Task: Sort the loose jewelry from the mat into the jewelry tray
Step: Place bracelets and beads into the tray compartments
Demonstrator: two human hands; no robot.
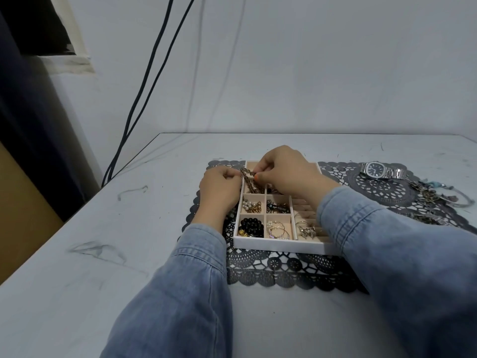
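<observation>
Fingers [259, 177] of both hands are closed on a dark brown chain [247, 173], as the head camera shows it. The left hand [220, 188] pinches one part of it at the far left edge of the jewelry tray [278, 247]. The right hand [289, 174] pinches it just beside, and one fingertip has an orange nail. A short length of chain runs between the two hands, and the loose part hangs down into the tray's far left compartment.

The white tray stands on the left part of a black lace mat [284, 276]. Its middle left compartment holds pearl pieces [249, 204], with dark metal pieces [278, 206] in the one to the right. A black bead bracelet [251, 226] fills the near left compartment, beside thin hoop earrings [277, 229]. A silver piece [307, 231] sits toward the near end of the ridged strip on the right. The right denim sleeve [387, 241] covers the tray's near right corner.

A silver watch [382, 171] with a dark dial lies on the far right of the mat. A pile of loose jewelry [433, 200] lies nearer, at the right edge, well apart from the tray. The mat rests on a scuffed white table [103, 228]. Two black cables [144, 86] run down the wall at far left.
</observation>
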